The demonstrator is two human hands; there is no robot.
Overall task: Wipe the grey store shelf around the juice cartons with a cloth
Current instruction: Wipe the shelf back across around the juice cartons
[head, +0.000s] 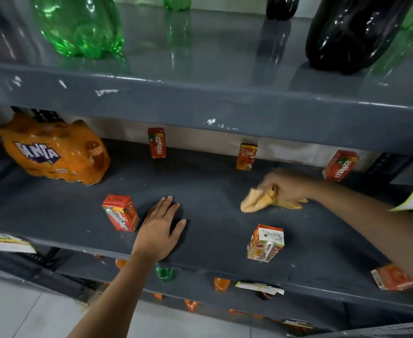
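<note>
The grey shelf (207, 191) runs across the middle of the view, with several small juice cartons standing on it. My right hand (290, 185) is shut on a yellow-orange cloth (256, 202), pressed on the shelf right of centre; it looks motion-blurred. My left hand (160, 228) lies flat and open on the shelf near the front edge, beside a red carton (121, 212). An orange carton (265, 242) stands in front of the cloth. At the back stand a red Maaza carton (157, 142), a Real carton (247, 156) and another Maaza carton (340, 165).
An orange Fanta multipack (54, 152) fills the shelf's back left. Green (83, 28) and dark bottles (351, 30) stand on the shelf above. A red carton (393, 278) lies at the front right under my forearm. Lower shelves hold more drinks and paper price tags.
</note>
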